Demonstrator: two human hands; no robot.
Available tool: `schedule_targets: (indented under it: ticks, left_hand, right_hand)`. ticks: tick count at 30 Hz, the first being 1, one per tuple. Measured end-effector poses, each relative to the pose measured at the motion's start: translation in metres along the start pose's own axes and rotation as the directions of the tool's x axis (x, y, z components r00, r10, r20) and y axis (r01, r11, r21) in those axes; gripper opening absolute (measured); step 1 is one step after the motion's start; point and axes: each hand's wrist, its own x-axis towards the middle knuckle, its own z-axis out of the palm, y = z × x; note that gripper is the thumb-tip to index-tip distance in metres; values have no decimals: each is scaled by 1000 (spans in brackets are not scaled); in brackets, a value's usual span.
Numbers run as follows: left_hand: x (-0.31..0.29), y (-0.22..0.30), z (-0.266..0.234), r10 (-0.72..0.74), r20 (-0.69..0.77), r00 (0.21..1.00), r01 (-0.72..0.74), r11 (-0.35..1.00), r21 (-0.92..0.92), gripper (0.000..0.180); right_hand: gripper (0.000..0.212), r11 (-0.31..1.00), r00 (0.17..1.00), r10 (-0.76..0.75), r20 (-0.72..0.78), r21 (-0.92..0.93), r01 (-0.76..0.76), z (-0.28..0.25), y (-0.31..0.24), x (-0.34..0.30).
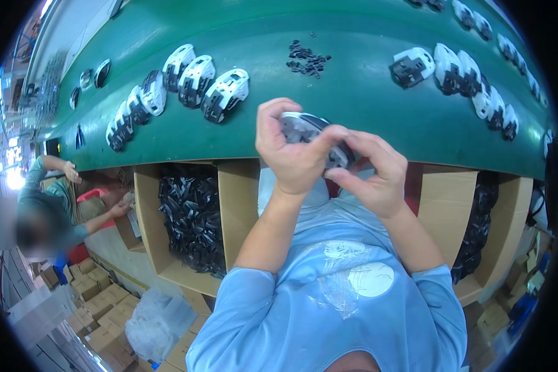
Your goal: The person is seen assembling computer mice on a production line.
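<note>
A curved black-and-white plastic housing (301, 128) is held up in front of my body, over the near edge of the green table. My left hand (288, 149) is closed around its left side, thumb across the near face. The fingers of my right hand (378, 173) pinch its dark right end. My fingers hide part of the housing, and I cannot make out any small piece between them. Beyond my hands, a loose pile of small black parts (308, 59) lies on the table.
Similar housings (226, 94) line the green table (347, 31) at left, with more housings (412, 66) at right. Cardboard boxes (239, 204) of black plastic parts (192, 217) flank my lap. Another person (62, 192) sits at far left, near blue-handled pliers (79, 137).
</note>
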Motion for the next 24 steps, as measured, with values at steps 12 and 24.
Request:
schedule_targets:
  ticks: [12,24]
  left_hand:
    - [4,37,-15,-360,257,897,436,817,-378,25]
    - [7,36,-9,-452,76,889,428,759,-490,23]
  right_hand:
    - [25,974,981,-158,116,-145,174,-11,6,32]
    - [38,992,952,-71,298,-74,98,-16,4,43]
